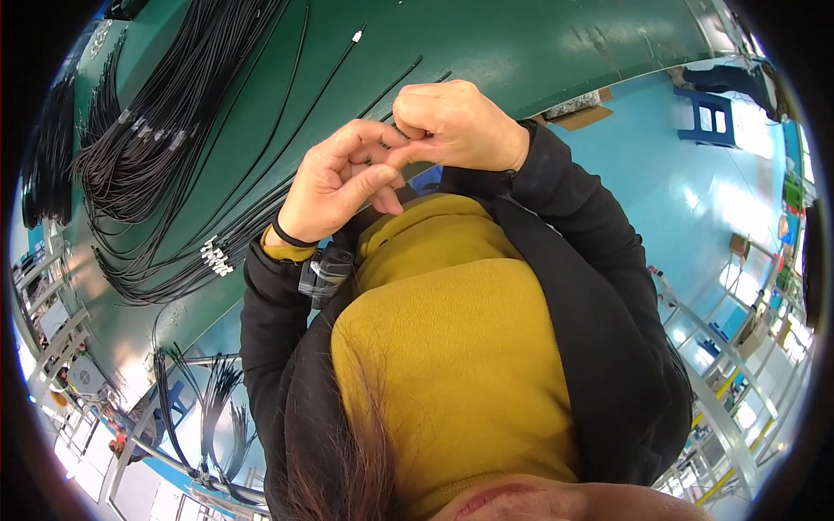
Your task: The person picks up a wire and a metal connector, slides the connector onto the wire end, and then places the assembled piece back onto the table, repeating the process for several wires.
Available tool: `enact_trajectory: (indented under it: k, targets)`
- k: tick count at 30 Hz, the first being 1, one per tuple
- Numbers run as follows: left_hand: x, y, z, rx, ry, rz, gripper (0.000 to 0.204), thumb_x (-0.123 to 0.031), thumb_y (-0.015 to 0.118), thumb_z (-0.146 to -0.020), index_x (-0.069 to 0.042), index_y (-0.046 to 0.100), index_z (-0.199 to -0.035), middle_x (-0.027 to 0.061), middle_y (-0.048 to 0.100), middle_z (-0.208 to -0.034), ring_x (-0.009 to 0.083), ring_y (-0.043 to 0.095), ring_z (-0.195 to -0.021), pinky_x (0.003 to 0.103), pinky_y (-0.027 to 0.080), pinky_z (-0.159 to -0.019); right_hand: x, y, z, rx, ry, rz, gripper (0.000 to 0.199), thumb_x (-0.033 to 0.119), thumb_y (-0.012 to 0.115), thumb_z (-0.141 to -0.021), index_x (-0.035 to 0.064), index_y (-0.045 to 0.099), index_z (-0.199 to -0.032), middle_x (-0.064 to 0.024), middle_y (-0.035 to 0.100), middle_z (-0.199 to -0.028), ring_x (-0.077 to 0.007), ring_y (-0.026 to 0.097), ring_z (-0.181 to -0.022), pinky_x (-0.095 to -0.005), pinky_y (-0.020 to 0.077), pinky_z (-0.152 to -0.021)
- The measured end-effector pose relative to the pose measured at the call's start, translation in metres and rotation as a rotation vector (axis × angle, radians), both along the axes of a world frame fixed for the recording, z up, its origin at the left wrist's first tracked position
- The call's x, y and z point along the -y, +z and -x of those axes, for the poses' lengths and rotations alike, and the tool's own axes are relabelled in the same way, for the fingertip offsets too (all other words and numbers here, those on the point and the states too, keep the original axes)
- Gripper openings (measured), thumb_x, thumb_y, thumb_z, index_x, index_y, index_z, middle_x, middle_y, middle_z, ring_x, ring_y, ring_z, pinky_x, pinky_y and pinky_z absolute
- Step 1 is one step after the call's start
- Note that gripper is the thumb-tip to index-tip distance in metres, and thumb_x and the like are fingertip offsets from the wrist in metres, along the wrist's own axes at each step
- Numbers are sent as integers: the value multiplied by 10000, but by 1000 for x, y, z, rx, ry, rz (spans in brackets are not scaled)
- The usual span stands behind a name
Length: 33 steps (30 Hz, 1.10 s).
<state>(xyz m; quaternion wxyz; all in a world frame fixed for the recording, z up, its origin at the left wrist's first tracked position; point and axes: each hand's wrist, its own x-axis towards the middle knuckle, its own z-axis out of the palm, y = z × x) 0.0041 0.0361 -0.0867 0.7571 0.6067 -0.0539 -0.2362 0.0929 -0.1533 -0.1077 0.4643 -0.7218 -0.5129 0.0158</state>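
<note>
My left hand (334, 182) and my right hand (456, 126) meet fingertip to fingertip in front of my chest, over the near edge of a green table (539, 43). Both are curled and pinch at the same spot, where a thin black cable (401, 76) runs in from the table. The pinched end is hidden by my fingers. My left wrist wears a black band and a small grey device (323, 273). My yellow top and black jacket fill the middle of the view.
Thick bundles of black cables (148, 130) lie on the table's left part, some ending in white connectors (215, 256). More cables hang from a rack (208, 399) at lower left. Cardboard (582, 113) and a blue stool (712, 117) stand on the blue floor.
</note>
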Motion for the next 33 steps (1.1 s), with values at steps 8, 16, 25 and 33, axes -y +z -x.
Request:
enact_trajectory:
  k: [8, 16, 25, 33]
  targets:
    - [-2, -6, 1, -28, 2, 45, 206, 21, 510, -911, 24, 458, -1110, 102, 612, -864, 167, 665, -717, 243, 550, -648, 0, 3, 1, -8, -19, 5, 404, 299, 750, -710, 79, 413, -669, -43, 434, -609, -236, 478, -528, -329, 399, -470]
    - [-1, -5, 1, -17, 8, 73, 157, 17, 526, -908, 25, 468, -1054, 103, 616, -875, 171, 667, -729, 246, 555, -654, 1, 4, 0, 47, 5, -5, 382, 293, 746, -716, 73, 436, -682, -46, 445, -623, -239, 484, -531, -331, 408, -476]
    - [-2, -14, 5, 65, 25, 56, 173, 21, 519, -912, 27, 474, -1079, 108, 612, -889, 163, 667, -743, 245, 555, -660, 0, 2, 0, 73, -17, -3, 390, 307, 747, -712, 72, 437, -680, -48, 445, -625, -246, 484, -532, -331, 407, -472]
    - [-1, -7, 3, -13, 42, 69, 139, 22, 525, -910, 21, 479, -1042, 105, 610, -879, 161, 668, -738, 246, 556, -660, -2, 2, 0, 67, -25, -72, 441, 292, 787, -669, 74, 405, -640, -40, 407, -587, -224, 417, -509, -320, 350, -430]
